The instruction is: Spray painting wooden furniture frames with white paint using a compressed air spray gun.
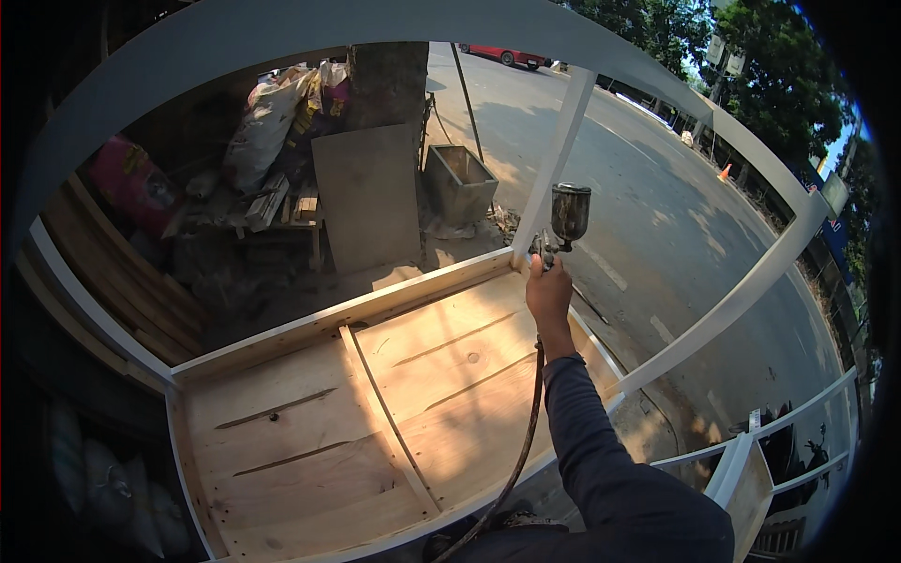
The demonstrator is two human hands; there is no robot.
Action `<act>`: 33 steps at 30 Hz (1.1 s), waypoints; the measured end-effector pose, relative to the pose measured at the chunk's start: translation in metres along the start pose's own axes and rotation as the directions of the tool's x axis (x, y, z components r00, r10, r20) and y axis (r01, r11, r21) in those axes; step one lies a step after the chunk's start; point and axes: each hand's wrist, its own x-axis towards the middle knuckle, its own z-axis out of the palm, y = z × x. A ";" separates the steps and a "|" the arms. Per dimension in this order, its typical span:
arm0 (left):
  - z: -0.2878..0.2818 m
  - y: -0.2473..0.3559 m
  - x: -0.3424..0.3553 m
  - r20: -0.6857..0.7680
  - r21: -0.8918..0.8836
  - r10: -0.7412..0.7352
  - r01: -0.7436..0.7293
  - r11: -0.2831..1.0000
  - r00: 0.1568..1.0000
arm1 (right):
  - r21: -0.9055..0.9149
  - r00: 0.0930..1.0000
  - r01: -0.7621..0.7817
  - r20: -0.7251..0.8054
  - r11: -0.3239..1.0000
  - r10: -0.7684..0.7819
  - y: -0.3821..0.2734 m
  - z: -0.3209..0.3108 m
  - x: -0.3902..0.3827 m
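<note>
My right hand (549, 298) is closed round the handle of a paint spray gun (546, 246), with the arm stretched forward. A dark, stained metal cup (571, 214) sits upright on top of the gun. From below the hand a dark hose (526, 441) curves down to the lower edge. The gun is beside a white-painted post (560, 155) at the far corner of a wooden frame. Below lies the frame's bare plank panel (450, 352), split by a wooden crossbar (387, 413). My left hand is out of view.
White rails (310, 23) arch overhead, and another white post (723, 314) slants at the right. A grey board (368, 197) leans beyond the frame, near a concrete planter box (460, 183) and sacks (267, 122). A second white frame (737, 474) stands lower right, beside the road (648, 216).
</note>
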 end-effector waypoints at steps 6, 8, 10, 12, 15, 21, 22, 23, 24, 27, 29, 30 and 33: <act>-0.004 0.019 -0.015 -0.004 0.119 -0.002 0.003 0.993 1.000 | -0.019 0.996 0.034 0.078 0.999 -0.033 -0.030 -0.010 0.026; 0.026 0.065 -0.003 0.097 0.048 0.035 -0.039 0.998 0.995 | -0.011 0.987 0.144 -0.063 0.989 -0.145 -0.049 -0.017 0.059; 0.041 0.057 0.004 0.095 0.000 0.047 -0.047 0.999 0.994 | -0.001 0.971 0.203 -0.130 0.979 -0.201 -0.080 -0.037 0.096; 0.054 0.053 0.014 0.092 -0.052 0.064 -0.060 0.997 0.994 | -0.016 0.948 0.244 -0.208 0.970 -0.242 -0.113 -0.062 0.128; 0.072 0.060 0.030 0.079 -0.122 0.013 -0.003 0.993 0.997 | -0.081 0.913 0.294 -0.270 0.952 -0.305 -0.141 -0.088 0.177; 0.110 0.069 0.055 0.231 -0.221 -0.055 0.107 0.969 0.971 | -0.225 0.770 0.362 -0.475 0.905 -0.426 -0.181 -0.125 0.234; 0.120 0.072 0.058 0.206 -0.239 -0.047 0.097 0.966 0.977 | -0.288 0.625 0.510 -0.523 0.811 -0.579 -0.183 -0.131 0.244; 0.124 0.071 0.061 0.185 -0.254 -0.036 0.083 0.964 0.982 | -0.363 0.445 0.629 -0.556 0.687 -0.701 -0.185 -0.139 0.251; 0.126 0.070 0.064 0.186 -0.258 -0.035 0.083 0.963 0.982 | -0.364 0.443 0.632 -0.555 0.685 -0.704 -0.186 -0.145 0.258; 0.128 0.069 0.063 0.169 -0.250 0.010 0.034 0.968 0.985 | -0.438 0.343 0.684 -0.513 0.583 -0.787 -0.186 -0.150 0.261; 0.121 0.078 0.059 0.158 -0.151 0.009 0.015 0.988 0.987 | -0.372 0.563 0.605 -0.425 0.704 -0.709 -0.177 -0.157 0.250; 0.120 0.077 0.054 0.159 -0.146 -0.006 0.029 0.989 0.987 | -0.371 0.574 0.600 -0.417 0.709 -0.705 -0.168 -0.157 0.241; 0.111 0.070 0.041 0.044 -0.082 -0.064 0.067 0.994 0.997 | -0.073 0.905 0.331 -0.259 0.941 -0.338 -0.146 -0.133 0.196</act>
